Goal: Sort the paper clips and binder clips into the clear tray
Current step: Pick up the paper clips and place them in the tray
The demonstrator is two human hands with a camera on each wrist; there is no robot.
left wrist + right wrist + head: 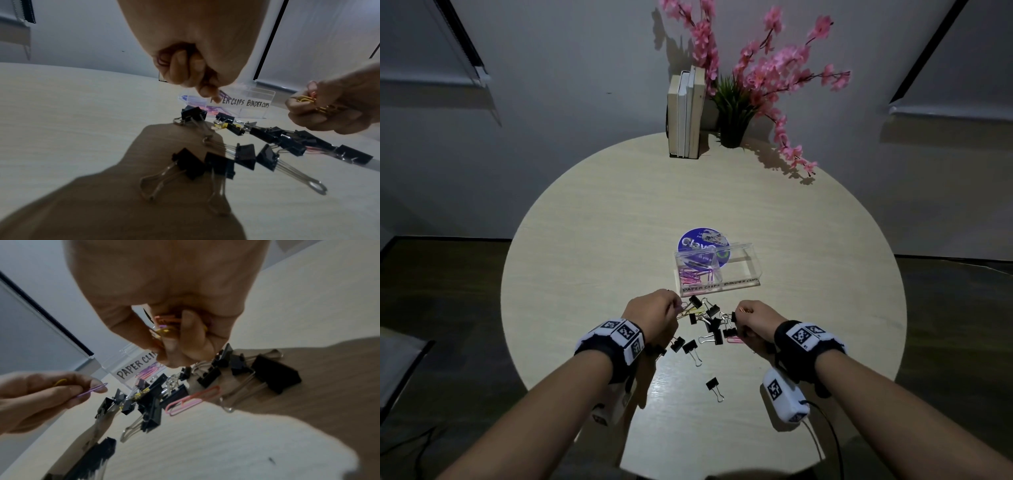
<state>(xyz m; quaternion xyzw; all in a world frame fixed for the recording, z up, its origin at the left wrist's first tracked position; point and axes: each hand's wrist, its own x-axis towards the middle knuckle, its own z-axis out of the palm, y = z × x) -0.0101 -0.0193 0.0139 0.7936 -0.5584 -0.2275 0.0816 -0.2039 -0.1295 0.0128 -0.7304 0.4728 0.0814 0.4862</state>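
**Both hands gather paper clips from the mixed pile**

The left hand pinches a purple paper clip between curled fingers; the right hand is closed around a bunch of paper clips, probably collecting several for one trip. The binder clips lie loose on the table. The clear tray stands just beyond, its left compartment holding paper clips, its right apparently empty.

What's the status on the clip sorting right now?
Left hand pinching a purple paper clip; right hand clutching several paper clips. Tray has paper clips in one side only. Black binder clips lie loose on the table, nothing blocking.
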